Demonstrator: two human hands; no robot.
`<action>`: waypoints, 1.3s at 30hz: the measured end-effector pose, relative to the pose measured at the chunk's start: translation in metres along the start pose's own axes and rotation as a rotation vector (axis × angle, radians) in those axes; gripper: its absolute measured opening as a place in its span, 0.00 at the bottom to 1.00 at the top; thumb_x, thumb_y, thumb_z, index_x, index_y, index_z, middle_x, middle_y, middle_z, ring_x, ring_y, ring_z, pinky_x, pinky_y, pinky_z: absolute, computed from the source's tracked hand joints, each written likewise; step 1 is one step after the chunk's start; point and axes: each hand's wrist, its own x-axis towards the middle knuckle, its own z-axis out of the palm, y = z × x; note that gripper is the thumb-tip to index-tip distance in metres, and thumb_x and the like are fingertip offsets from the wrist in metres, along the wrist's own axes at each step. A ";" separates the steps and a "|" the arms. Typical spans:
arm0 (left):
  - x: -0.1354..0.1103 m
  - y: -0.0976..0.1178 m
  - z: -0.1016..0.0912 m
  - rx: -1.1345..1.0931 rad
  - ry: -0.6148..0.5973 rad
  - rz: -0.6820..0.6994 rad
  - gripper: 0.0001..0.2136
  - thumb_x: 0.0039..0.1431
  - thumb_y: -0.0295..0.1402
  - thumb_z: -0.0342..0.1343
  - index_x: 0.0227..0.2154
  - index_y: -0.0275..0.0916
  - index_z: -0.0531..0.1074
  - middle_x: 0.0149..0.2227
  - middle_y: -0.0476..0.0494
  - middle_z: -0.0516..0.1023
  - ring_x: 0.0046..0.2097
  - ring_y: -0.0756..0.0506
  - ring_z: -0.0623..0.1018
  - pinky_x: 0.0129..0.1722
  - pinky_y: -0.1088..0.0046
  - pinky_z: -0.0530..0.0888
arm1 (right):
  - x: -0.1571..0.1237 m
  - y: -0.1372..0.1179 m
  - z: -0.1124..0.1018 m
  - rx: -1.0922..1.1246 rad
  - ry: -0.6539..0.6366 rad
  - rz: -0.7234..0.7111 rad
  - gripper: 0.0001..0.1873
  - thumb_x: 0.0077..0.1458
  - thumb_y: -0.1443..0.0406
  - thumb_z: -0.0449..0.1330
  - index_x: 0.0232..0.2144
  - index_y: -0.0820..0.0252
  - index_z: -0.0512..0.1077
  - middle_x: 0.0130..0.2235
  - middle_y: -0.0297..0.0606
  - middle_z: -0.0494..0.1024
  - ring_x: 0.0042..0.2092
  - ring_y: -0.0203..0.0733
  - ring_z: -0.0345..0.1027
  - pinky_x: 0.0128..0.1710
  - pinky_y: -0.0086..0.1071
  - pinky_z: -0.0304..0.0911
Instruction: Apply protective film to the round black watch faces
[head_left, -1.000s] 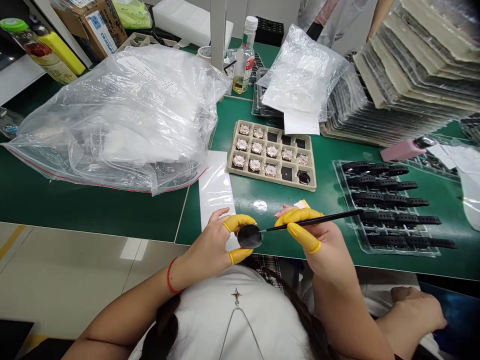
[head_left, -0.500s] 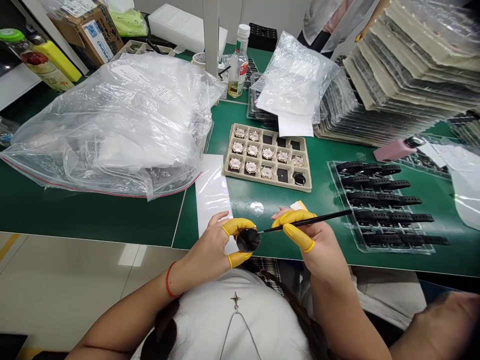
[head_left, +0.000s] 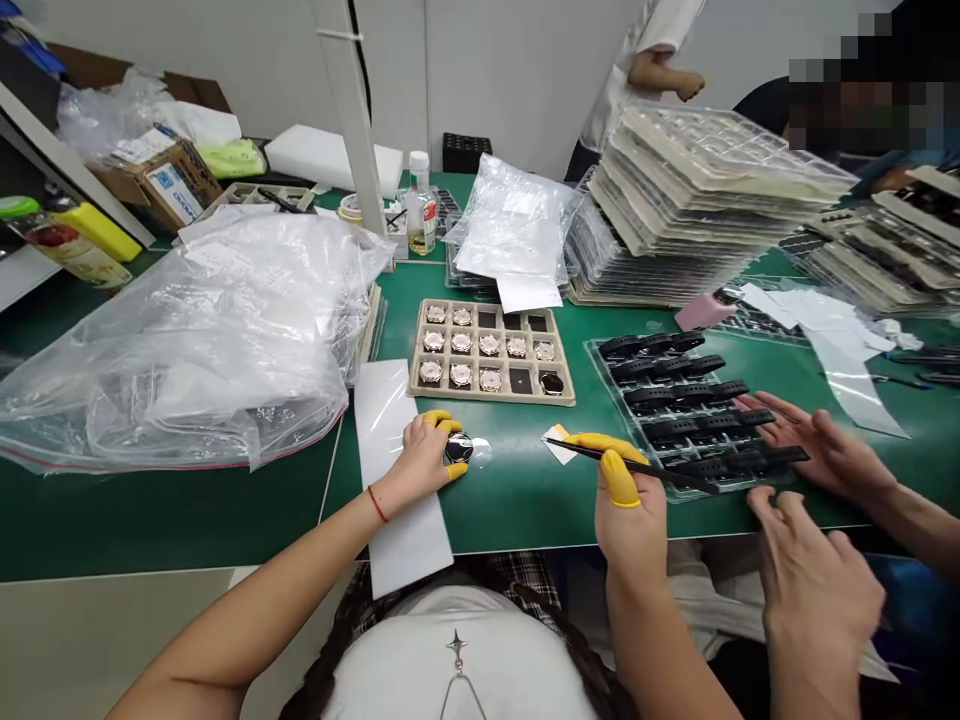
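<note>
My left hand (head_left: 426, 452), with yellow finger cots, is closed round a round black watch case (head_left: 458, 448) and rests it on the green mat by a white sheet (head_left: 390, 470). My right hand (head_left: 626, 490), also in yellow cots, pinches a thin black brush (head_left: 630, 466) that points left, its tip near a small white card (head_left: 556, 444). A beige tray (head_left: 491, 392) of several watch faces lies just beyond both hands. The brush tip is clear of the watch case.
A clear tray (head_left: 600, 370) of black watch straps sits right of the beige tray. Another person's two hands (head_left: 817, 500) reach in over it from the right. A big plastic bag (head_left: 187, 340) fills the left. Stacked trays (head_left: 697, 210) and a bottle (head_left: 420, 215) stand behind.
My left hand has lowered the watch case to the mat and my right hand has pulled the brush away to the right. The view has tilted up. A co-worker's hands have come in.
</note>
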 end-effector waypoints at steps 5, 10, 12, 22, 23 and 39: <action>0.062 0.014 -0.008 0.145 0.066 0.076 0.15 0.61 0.32 0.49 0.50 0.36 0.66 0.49 0.38 0.70 0.52 0.39 0.67 0.52 0.60 0.64 | 0.005 0.012 -0.009 0.018 0.026 0.121 0.11 0.57 0.59 0.56 0.38 0.58 0.73 0.39 0.40 0.77 0.41 0.43 0.70 0.47 0.42 0.64; 0.126 0.029 0.000 0.198 -0.003 0.110 0.11 0.56 0.23 0.50 0.42 0.30 0.72 0.39 0.35 0.75 0.45 0.40 0.72 0.45 0.65 0.68 | 0.007 0.016 -0.003 -0.035 -0.069 0.261 0.15 0.53 0.57 0.58 0.40 0.59 0.73 0.36 0.40 0.77 0.30 0.37 0.65 0.31 0.33 0.62; 0.137 0.031 0.001 0.199 -0.024 0.114 0.11 0.52 0.21 0.52 0.39 0.29 0.72 0.38 0.36 0.75 0.42 0.41 0.73 0.42 0.67 0.69 | 0.008 0.022 -0.001 -0.035 -0.101 0.303 0.16 0.52 0.56 0.59 0.40 0.58 0.73 0.38 0.40 0.77 0.33 0.39 0.66 0.34 0.34 0.62; 0.015 0.051 -0.004 0.068 0.077 0.457 0.10 0.57 0.20 0.48 0.33 0.39 0.71 0.39 0.43 0.72 0.43 0.43 0.70 0.45 0.63 0.68 | 0.011 0.019 0.038 0.191 -0.386 0.623 0.24 0.44 0.52 0.65 0.41 0.61 0.73 0.21 0.29 0.67 0.21 0.29 0.51 0.20 0.26 0.47; -0.001 0.048 -0.003 0.016 0.130 0.417 0.09 0.57 0.21 0.48 0.36 0.39 0.71 0.42 0.42 0.72 0.45 0.42 0.69 0.46 0.61 0.68 | 0.008 0.015 0.043 0.207 -0.428 0.611 0.23 0.43 0.53 0.66 0.39 0.60 0.73 0.22 0.29 0.68 0.22 0.30 0.54 0.21 0.26 0.50; -0.065 0.017 -0.001 -0.719 -0.052 -0.050 0.21 0.56 0.28 0.55 0.53 0.41 0.58 0.44 0.43 0.69 0.41 0.48 0.71 0.43 0.69 0.71 | -0.038 -0.008 0.063 -0.216 -0.592 -0.123 0.07 0.56 0.64 0.55 0.29 0.55 0.72 0.34 0.38 0.73 0.36 0.40 0.67 0.37 0.33 0.64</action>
